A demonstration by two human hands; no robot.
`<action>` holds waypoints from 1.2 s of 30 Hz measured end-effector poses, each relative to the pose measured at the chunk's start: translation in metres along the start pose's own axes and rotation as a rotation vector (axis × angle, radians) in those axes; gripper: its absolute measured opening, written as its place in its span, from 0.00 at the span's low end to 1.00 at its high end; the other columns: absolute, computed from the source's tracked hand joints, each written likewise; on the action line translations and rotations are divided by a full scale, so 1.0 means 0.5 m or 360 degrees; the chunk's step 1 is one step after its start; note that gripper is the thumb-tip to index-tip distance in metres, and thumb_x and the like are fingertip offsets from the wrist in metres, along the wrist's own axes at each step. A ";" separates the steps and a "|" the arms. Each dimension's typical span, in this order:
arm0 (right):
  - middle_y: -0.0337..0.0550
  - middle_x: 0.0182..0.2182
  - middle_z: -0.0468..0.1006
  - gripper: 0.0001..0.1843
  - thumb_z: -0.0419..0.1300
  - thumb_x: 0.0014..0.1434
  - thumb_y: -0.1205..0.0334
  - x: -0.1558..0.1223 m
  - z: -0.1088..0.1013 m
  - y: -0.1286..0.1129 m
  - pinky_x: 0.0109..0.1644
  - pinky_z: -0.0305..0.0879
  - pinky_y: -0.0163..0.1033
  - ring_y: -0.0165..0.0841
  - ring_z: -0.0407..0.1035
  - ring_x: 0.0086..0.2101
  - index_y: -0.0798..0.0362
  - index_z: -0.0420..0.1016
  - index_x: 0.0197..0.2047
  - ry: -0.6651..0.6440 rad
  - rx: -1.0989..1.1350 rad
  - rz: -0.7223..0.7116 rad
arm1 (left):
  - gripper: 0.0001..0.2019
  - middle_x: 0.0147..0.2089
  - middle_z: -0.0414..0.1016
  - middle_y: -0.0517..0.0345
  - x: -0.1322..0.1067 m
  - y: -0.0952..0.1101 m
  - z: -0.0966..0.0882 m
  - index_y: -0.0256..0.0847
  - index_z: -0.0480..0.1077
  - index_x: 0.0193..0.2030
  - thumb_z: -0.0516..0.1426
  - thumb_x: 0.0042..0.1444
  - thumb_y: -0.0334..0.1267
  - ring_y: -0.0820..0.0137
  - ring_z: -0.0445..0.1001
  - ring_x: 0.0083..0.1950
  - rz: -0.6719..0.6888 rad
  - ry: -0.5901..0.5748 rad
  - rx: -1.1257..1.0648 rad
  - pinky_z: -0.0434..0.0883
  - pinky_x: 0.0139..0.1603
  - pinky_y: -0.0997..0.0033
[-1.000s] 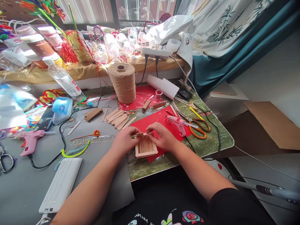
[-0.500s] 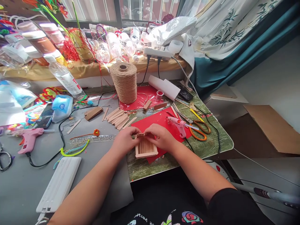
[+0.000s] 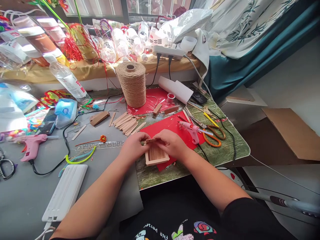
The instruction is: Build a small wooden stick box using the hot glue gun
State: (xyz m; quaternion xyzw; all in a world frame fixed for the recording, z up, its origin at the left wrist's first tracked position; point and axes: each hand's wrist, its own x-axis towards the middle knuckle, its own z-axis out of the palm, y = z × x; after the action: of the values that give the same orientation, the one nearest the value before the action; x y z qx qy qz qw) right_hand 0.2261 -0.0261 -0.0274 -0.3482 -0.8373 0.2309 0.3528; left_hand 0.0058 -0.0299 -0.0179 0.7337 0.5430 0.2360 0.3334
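A small rectangular tray made of craft sticks (image 3: 157, 162) lies before me over the edge of a red sheet (image 3: 163, 165), its slatted floor facing up. My left hand (image 3: 133, 146) pinches the far left end, fingers bent. My right hand (image 3: 170, 142) is closed at the far right end. Between the fingertips, a short brown wooden strip (image 3: 150, 141) shows at the tray's far side; whether it is attached is unclear. The fingers partly hide the tray's far wall.
A pink glue gun (image 3: 191, 130) and orange-handled scissors (image 3: 212, 140) lie right of my hands. Craft sticks (image 3: 126, 123) lie beyond my left hand, with a twine spool (image 3: 131, 85) behind. Another glue gun (image 3: 33, 146) and a white power bank (image 3: 65, 192) are left.
Both hands remain at the tray's far end, with only slight finger movement. The brown strip appears tilted a little differently. The whole view has shifted slightly.
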 end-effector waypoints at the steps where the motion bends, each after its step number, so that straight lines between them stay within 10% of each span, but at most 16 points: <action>1: 0.44 0.36 0.80 0.03 0.63 0.70 0.64 0.001 -0.001 0.002 0.44 0.71 0.44 0.38 0.73 0.38 0.49 0.79 0.45 -0.0001 0.0009 -0.0009 | 0.03 0.36 0.80 0.61 0.000 0.000 0.000 0.44 0.76 0.35 0.61 0.56 0.38 0.66 0.75 0.39 0.0002 0.0002 -0.0006 0.66 0.40 0.68; 13: 0.45 0.38 0.81 0.05 0.69 0.64 0.65 -0.004 0.016 0.033 0.49 0.73 0.43 0.36 0.77 0.41 0.51 0.82 0.34 0.0112 0.0554 0.0305 | 0.06 0.36 0.80 0.59 0.000 0.002 -0.003 0.43 0.76 0.35 0.61 0.58 0.42 0.66 0.74 0.39 0.0001 0.0009 -0.0009 0.66 0.40 0.68; 28: 0.48 0.43 0.83 0.10 0.61 0.70 0.68 -0.005 -0.008 0.013 0.53 0.73 0.46 0.39 0.76 0.45 0.49 0.84 0.48 -0.0078 0.0104 0.0007 | 0.04 0.36 0.79 0.62 0.003 -0.003 0.003 0.44 0.76 0.35 0.62 0.58 0.40 0.67 0.73 0.39 -0.0001 0.0019 -0.0003 0.66 0.40 0.68; 36: 0.42 0.34 0.83 0.05 0.68 0.64 0.70 0.007 -0.014 0.009 0.45 0.72 0.42 0.36 0.76 0.37 0.51 0.81 0.36 -0.0021 0.0351 0.0326 | 0.04 0.37 0.80 0.62 0.000 0.001 -0.001 0.44 0.76 0.36 0.63 0.59 0.41 0.67 0.75 0.40 -0.0026 0.0020 -0.0020 0.66 0.41 0.68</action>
State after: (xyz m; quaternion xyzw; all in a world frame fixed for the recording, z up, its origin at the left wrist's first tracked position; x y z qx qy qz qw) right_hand 0.2315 -0.0197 -0.0243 -0.3895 -0.7692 0.3586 0.3580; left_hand 0.0060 -0.0300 -0.0171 0.7256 0.5496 0.2412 0.3366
